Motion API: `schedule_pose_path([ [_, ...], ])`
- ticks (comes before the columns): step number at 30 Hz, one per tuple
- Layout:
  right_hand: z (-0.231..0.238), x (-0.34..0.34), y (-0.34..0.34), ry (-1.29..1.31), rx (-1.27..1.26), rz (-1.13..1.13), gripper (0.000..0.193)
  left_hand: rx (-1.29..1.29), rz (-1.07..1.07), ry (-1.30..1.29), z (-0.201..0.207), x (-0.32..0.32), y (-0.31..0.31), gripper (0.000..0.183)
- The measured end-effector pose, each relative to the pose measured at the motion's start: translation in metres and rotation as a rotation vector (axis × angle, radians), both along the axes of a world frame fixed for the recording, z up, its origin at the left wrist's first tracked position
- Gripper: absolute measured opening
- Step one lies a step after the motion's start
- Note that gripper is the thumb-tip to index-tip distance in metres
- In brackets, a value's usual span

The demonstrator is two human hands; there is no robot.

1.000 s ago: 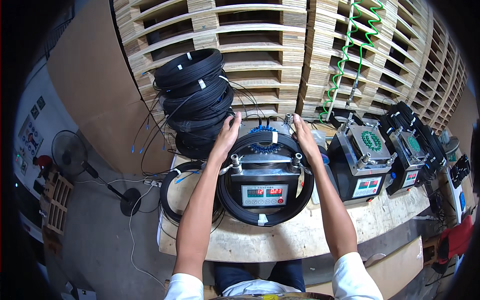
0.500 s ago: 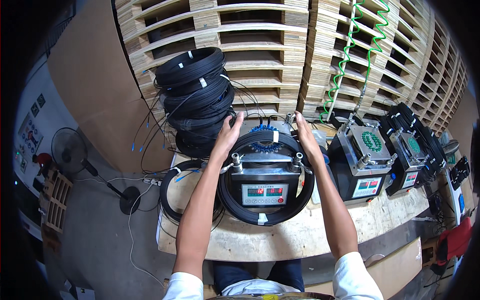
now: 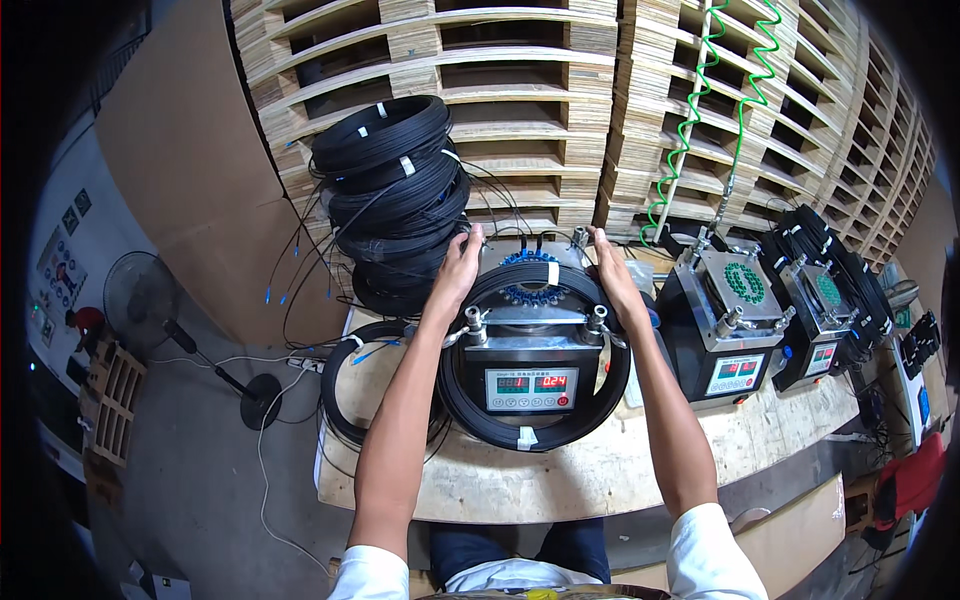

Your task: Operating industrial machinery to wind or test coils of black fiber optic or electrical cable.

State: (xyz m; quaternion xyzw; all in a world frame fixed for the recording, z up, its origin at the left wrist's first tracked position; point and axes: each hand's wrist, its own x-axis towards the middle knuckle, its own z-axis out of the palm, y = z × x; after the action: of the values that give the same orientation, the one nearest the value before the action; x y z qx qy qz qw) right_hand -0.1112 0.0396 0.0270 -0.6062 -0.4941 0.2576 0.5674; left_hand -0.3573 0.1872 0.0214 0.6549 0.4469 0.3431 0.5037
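Observation:
A dark polishing machine [image 3: 530, 360] with a lit red-digit panel stands before me on the bench. A black cable coil [image 3: 600, 425] with white ties rings its front and lies over its top plate. Blue connectors [image 3: 528, 258] sit in a circle on that plate. My left hand [image 3: 460, 270] is at the machine's far left corner, thumb and fingers bent around a small dark part that they mostly hide. At the far right corner, beside a metal clamp post [image 3: 580, 237], my right hand [image 3: 612, 275] has its fingers stretched out. Two nearer clamp posts [image 3: 475, 322] show in front.
A tall stack of black cable coils [image 3: 385, 200] stands behind left, another coil [image 3: 335, 390] nearer. Two similar machines [image 3: 715, 320] stand to the right. Wooden pallets [image 3: 500, 80] rise behind, with green spiral hoses [image 3: 690, 120]. A fan [image 3: 140, 300] stands on the floor left.
The red digits on the panel have changed. Both hands have shifted only slightly at the far corners; the coil and machine keep their place.

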Motion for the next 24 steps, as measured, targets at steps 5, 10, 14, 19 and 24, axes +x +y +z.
schedule_pose_path([
  [5, 0.006, -0.009, -0.009, -0.027, 0.079, -0.102, 0.079, 0.007, 0.055, 0.064, 0.015, 0.0, -0.017, 0.097],
  [10, 0.024, -0.024, -0.016, -0.035, 0.01, -0.094, 0.077, -0.002, 0.05, 0.058, 0.014, -0.004, -0.015, 0.097],
  [14, 0.02, -0.017, -0.013, -0.099, -0.054, -0.076, 0.076, -0.006, 0.002, -0.013, 0.007, -0.002, -0.007, 0.096],
  [19, 0.008, -0.008, -0.01, -0.11, 0.022, -0.062, 0.076, 0.002, -0.011, -0.009, 0.009, 0.001, -0.011, 0.094],
  [24, 0.013, -0.013, -0.012, -0.045, 0.004, -0.028, 0.074, 0.066, 0.064, 0.02, 0.009, -0.002, -0.012, 0.091],
])
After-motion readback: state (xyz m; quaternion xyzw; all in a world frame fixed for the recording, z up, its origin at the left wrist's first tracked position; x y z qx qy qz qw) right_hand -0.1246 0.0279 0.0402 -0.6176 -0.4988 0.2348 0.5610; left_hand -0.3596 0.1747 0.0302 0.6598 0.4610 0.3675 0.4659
